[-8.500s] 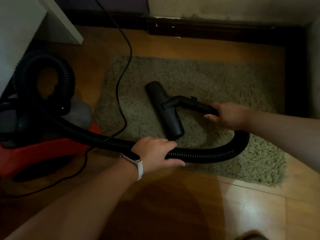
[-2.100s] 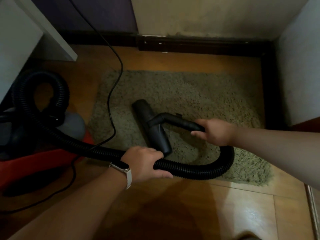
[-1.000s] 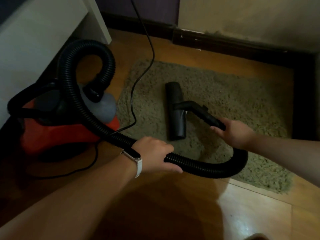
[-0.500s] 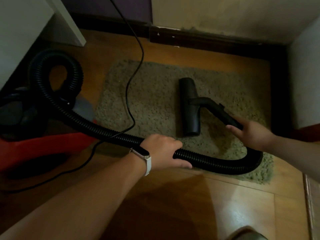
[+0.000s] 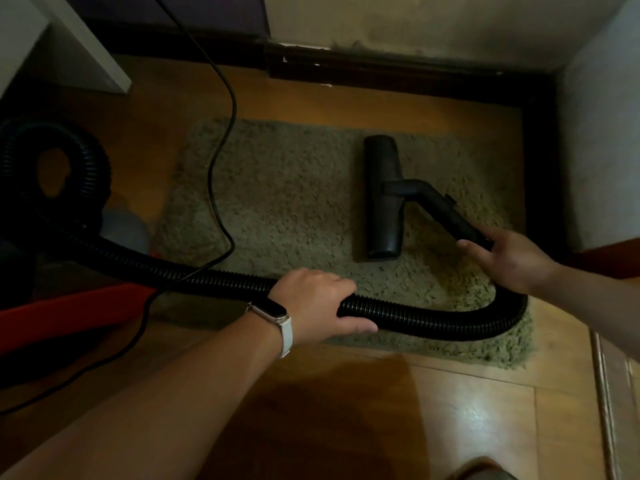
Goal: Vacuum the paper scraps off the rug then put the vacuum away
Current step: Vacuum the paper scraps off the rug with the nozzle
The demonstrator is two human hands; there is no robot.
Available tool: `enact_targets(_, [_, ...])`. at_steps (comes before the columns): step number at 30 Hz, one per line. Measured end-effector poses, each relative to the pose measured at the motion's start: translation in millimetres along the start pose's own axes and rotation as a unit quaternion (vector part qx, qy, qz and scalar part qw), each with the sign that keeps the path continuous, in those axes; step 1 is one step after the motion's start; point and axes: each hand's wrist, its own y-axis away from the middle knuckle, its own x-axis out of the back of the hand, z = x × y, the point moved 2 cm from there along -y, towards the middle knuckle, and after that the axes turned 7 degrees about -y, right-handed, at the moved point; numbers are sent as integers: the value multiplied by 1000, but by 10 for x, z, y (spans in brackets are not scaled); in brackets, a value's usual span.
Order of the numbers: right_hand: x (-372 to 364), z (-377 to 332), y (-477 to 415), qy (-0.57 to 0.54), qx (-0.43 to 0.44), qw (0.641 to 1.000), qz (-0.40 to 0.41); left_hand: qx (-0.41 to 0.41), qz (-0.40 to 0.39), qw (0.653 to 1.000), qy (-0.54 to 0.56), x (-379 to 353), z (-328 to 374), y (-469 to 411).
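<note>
Left hand (image 5: pixel 318 303) grips hose (image 5: pixel 433 320); right hand (image 5: pixel 509 261) holds wand (image 5: pixel 446 209); nozzle (image 5: pixel 382 199) on rug (image 5: pixel 294 202).

The rug (image 5: pixel 294 209) is a rough, shaggy pile of matt olive fibre. The hose (image 5: pixel 433 317) is ribbed black plastic with a faint sheen. The wand (image 5: pixel 446 211) and floor head (image 5: pixel 382 199) are smoother, duller black plastic. The vacuum body (image 5: pixel 69 313) looks like smooth red plastic. The floor (image 5: pixel 467 410) is glossy varnished wood, and the wall (image 5: pixel 415 22) is matt and rough.
</note>
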Motion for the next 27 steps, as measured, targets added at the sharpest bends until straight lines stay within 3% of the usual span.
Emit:
enact_targets(9, [227, 212, 278, 0, -7, 999, 47, -34, 16, 999, -8, 32, 181, -217])
enact_targets(27, [-419, -506, 957, 113, 116, 986, -27, -114, -17, 993, 21, 106, -113, 626])
